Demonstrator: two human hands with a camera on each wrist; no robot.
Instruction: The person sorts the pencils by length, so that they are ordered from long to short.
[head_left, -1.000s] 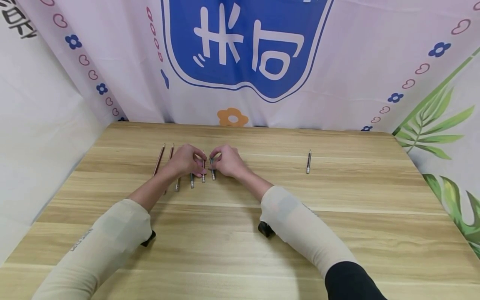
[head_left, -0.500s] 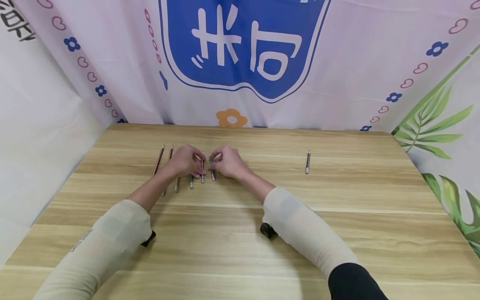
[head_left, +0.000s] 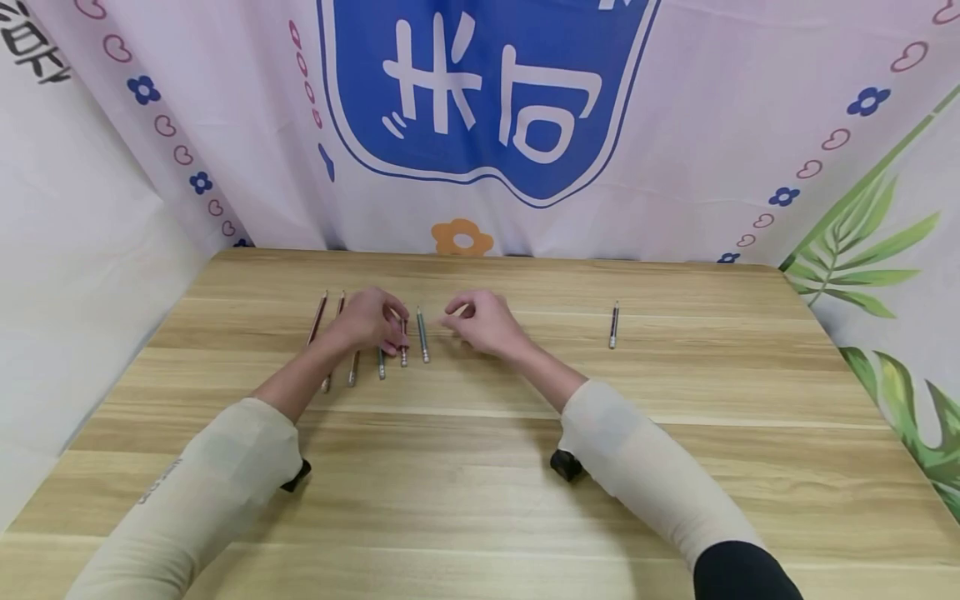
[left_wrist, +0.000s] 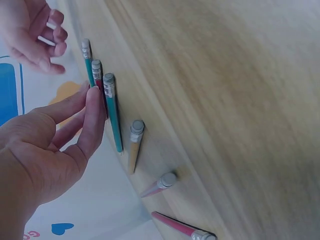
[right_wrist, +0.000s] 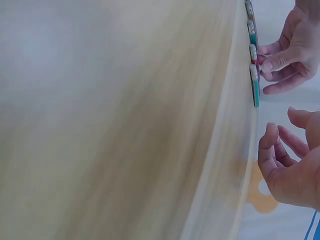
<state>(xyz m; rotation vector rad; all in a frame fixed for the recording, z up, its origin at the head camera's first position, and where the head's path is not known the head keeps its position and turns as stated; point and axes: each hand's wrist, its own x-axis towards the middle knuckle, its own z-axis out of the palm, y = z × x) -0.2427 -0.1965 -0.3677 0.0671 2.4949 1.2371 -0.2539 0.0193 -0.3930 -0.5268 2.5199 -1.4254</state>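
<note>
In the head view my left hand (head_left: 369,321) pinches a dark red pencil (head_left: 403,353) with thumb and fingers; its metal eraser end points toward me. Just right of it a teal pencil (head_left: 423,337) lies on the table, touched by neither hand. My right hand (head_left: 486,322) hovers to the right of that pencil, fingers loosely curled around nothing. Past my left hand, the left wrist view shows another teal pencil (left_wrist: 114,115), a yellowish pencil (left_wrist: 134,147), a pink one (left_wrist: 160,183) and a red one (left_wrist: 182,226), spread in a fanned row.
A single dark pencil (head_left: 614,325) lies apart on the right side of the wood-grain table (head_left: 450,483). A printed cloth (head_left: 247,133) hangs along the table's back edge. Small black devices are strapped under both wrists.
My right hand has let go of the teal pencil and moved right, leaving it on the table. The left hand has stayed at the dark red pencil.
</note>
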